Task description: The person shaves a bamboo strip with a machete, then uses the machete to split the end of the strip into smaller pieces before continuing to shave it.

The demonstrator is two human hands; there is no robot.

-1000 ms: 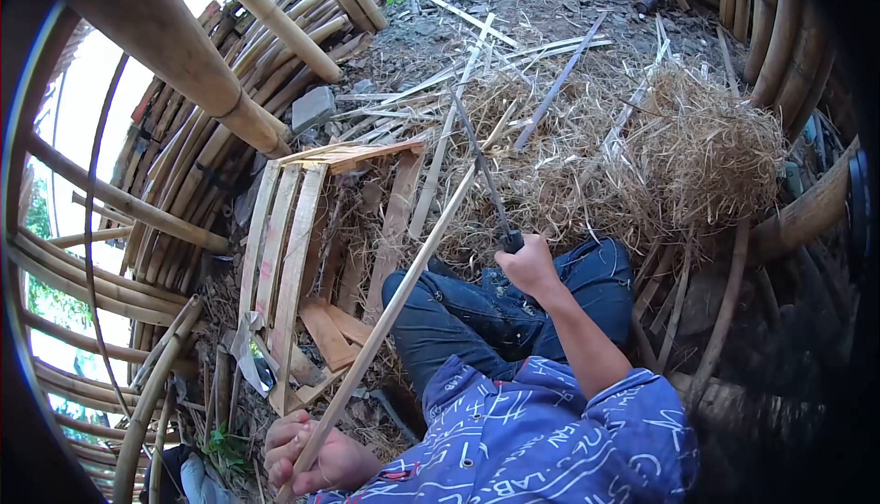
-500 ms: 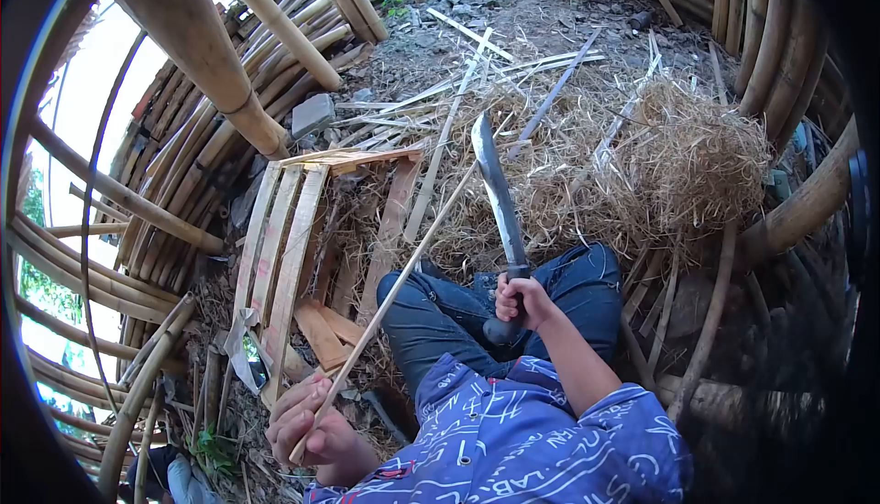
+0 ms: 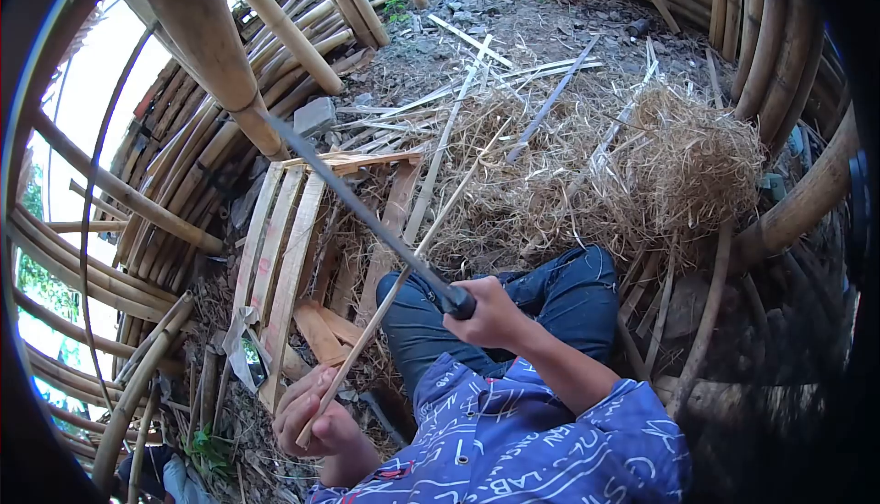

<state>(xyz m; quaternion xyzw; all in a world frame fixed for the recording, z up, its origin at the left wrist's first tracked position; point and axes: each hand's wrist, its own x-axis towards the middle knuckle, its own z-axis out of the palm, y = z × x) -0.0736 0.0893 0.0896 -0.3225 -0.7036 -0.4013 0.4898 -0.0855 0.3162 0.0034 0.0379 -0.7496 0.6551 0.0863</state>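
Observation:
A machete (image 3: 367, 216) with a dark handle is in my right hand (image 3: 498, 314), fingers wrapped round the grip. Its long blade slants up and left, seen nearly edge-on. In my left hand (image 3: 316, 415), near its lower end, is a thin bamboo stick (image 3: 369, 328) that reaches up and right over the shavings. The blade crosses the stick in this view, a little above my left knee. My legs are folded, and my right fist is above my lap.
Left of my legs stands a slatted wooden crate (image 3: 291, 246). Ahead lie a heap of curly shavings (image 3: 683, 160) and several pale strips (image 3: 458, 105). Thick bamboo poles (image 3: 246, 110) rise at the left, with stacked bamboo around the edges and a grey block (image 3: 315, 116) behind the crate.
The machete has swung from pointing up and away to slanting left across the stick. My right hand has moved slightly left and turned. My left hand and the stick are nearly unmoved.

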